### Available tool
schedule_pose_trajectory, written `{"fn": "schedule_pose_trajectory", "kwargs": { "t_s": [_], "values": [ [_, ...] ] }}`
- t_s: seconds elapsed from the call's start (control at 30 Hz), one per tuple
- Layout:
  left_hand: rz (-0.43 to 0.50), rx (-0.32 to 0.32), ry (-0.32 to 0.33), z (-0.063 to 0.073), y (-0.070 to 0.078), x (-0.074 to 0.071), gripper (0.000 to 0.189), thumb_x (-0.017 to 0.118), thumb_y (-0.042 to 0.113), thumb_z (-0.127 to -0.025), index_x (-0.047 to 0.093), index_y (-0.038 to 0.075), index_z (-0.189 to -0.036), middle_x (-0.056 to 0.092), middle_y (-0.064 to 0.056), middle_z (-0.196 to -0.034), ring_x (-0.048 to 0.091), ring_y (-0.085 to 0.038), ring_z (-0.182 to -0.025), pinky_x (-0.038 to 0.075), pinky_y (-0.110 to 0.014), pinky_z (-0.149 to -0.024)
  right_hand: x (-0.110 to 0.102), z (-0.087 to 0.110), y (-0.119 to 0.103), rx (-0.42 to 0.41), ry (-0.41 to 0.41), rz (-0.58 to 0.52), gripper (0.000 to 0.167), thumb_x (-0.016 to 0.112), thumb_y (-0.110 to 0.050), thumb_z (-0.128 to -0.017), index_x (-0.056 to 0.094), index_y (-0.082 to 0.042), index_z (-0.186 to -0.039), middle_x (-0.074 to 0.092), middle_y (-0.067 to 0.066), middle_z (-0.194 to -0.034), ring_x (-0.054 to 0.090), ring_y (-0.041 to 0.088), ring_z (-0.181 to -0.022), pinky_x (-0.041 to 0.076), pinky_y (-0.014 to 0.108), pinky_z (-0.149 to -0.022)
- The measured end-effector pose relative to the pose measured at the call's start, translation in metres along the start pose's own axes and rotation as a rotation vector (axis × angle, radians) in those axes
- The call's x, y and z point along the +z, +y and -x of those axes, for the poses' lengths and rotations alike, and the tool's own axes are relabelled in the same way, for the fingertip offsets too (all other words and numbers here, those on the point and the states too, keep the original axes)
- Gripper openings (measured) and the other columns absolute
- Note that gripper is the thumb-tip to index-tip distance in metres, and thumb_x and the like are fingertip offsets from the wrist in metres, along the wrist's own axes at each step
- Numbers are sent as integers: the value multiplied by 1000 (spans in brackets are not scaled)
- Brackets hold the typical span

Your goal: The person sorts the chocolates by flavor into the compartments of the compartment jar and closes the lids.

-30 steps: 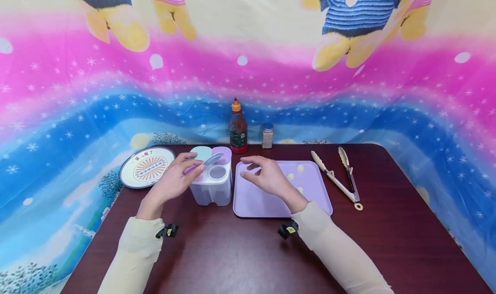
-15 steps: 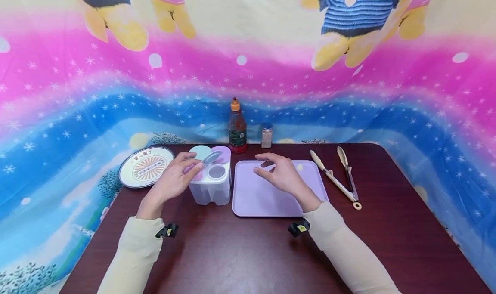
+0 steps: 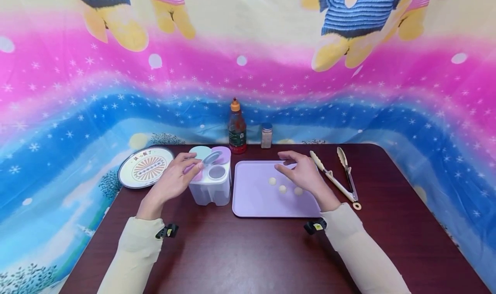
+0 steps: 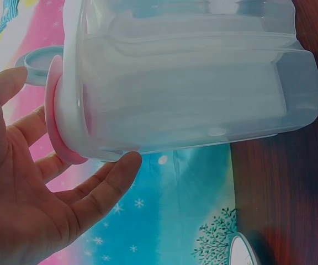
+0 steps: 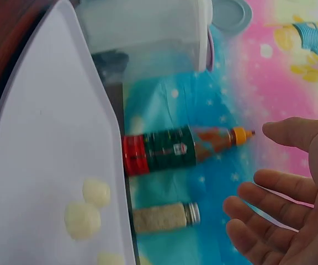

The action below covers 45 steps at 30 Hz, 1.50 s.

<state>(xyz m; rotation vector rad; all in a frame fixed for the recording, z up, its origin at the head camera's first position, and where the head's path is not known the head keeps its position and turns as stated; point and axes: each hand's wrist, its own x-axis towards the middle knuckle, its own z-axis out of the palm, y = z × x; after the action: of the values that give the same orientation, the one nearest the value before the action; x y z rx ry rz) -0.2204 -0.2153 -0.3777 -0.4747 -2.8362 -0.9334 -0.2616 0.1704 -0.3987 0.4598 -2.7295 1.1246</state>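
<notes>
My left hand (image 3: 176, 177) is at the top of a clear plastic container (image 3: 212, 193) with several round lids. Its thumb tip touches the edge of a grey-blue lid (image 4: 44, 65), which stands tilted up beside an uncovered round opening (image 3: 217, 171). The other fingers spread around a pink lid (image 4: 54, 105), and one fingertip reaches the container's side. Over the right part of a lilac tray (image 3: 252, 203) hovers my right hand (image 3: 304, 175), thumb and fingers apart, holding nothing. Several pale round pieces (image 3: 282, 189) lie on the tray below it.
Behind the tray stand a red sauce bottle (image 3: 237, 132) with an orange cap and a small seasoning jar (image 3: 266, 137). Metal tongs (image 3: 341, 186) lie spread at the right. A patterned plate (image 3: 146, 167) is at the table's left edge, against the printed cloth (image 3: 248, 83).
My right hand has moved right across the tray, away from the container, uncovering pale pieces on the tray's middle. My left hand stays at the raised lid.
</notes>
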Motion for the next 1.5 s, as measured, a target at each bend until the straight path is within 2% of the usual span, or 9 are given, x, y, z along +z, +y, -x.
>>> {"fn": "schedule_pose_trajectory", "kwargs": {
  "t_s": [0.37, 0.53, 0.63, 0.77, 0.9, 1.1, 1.27, 1.5],
  "values": [
    [1, -3, -4, 0, -1, 0, 49, 46, 43, -104, 64, 7, -132, 46, -16, -150, 43, -41, -137, 33, -60, -112, -25, 8, 32, 42, 83, 64, 49, 73, -39, -90, 65, -12, -130, 71, 9, -124, 72, 28, -106, 56, 47, -84],
    [-8, 4, -3, 0, -1, -1, 48, 46, 43, -105, 64, 8, -132, 45, -16, -150, 43, -43, -136, 33, -61, -112, -36, 12, 47, 92, 100, 100, 52, 71, -42, -91, 64, -10, -131, 71, 12, -126, 71, 32, -107, 55, 51, -86],
    [-9, 5, -1, 0, 0, -1, 48, 45, 43, -105, 64, 8, -132, 46, -16, -149, 43, -43, -136, 34, -61, -111, -43, 15, 54, 127, 111, 127, 53, 70, -42, -91, 63, -11, -133, 70, 13, -126, 71, 34, -108, 45, 62, -96],
    [-1, 9, 5, -1, -1, -1, 48, 46, 42, -105, 64, 8, -131, 46, -16, -149, 43, -43, -136, 34, -61, -111, -50, 18, 67, 167, 116, 164, 55, 68, -45, -92, 62, -10, -134, 72, 16, -122, 71, 35, -106, 41, 64, -95],
    [7, 1, -3, -1, -2, -1, 48, 45, 43, -105, 64, 8, -132, 45, -15, -150, 42, -42, -136, 33, -60, -112, -55, 23, 79, 201, 109, 218, 57, 66, -48, -93, 62, -8, -133, 72, 18, -118, 70, 35, -105, 48, 56, -88],
    [12, -5, -16, -1, -2, -1, 49, 45, 44, -105, 63, 8, -133, 45, -15, -150, 42, -42, -137, 33, -60, -112, -64, 32, 95, 291, 77, 264, 63, 62, -54, -93, 60, -9, -136, 67, 18, -127, 66, 35, -111, 45, 60, -91],
    [9, -4, -14, -1, -3, -1, 50, 45, 45, -104, 63, 8, -133, 45, -15, -150, 42, -42, -136, 34, -60, -112, -72, 38, 106, 359, 21, 329, 72, 58, -63, -91, 55, -11, -140, 66, 22, -128, 60, 42, -114, 45, 60, -84],
    [5, -2, -13, -1, -2, -1, 50, 45, 45, -104, 63, 9, -134, 44, -14, -150, 43, -40, -137, 34, -60, -112, -79, 42, 118, 451, -47, 427, 88, 53, -74, -87, 48, -8, -145, 58, 24, -138, 56, 49, -112, 45, 57, -74]
  ]
}}
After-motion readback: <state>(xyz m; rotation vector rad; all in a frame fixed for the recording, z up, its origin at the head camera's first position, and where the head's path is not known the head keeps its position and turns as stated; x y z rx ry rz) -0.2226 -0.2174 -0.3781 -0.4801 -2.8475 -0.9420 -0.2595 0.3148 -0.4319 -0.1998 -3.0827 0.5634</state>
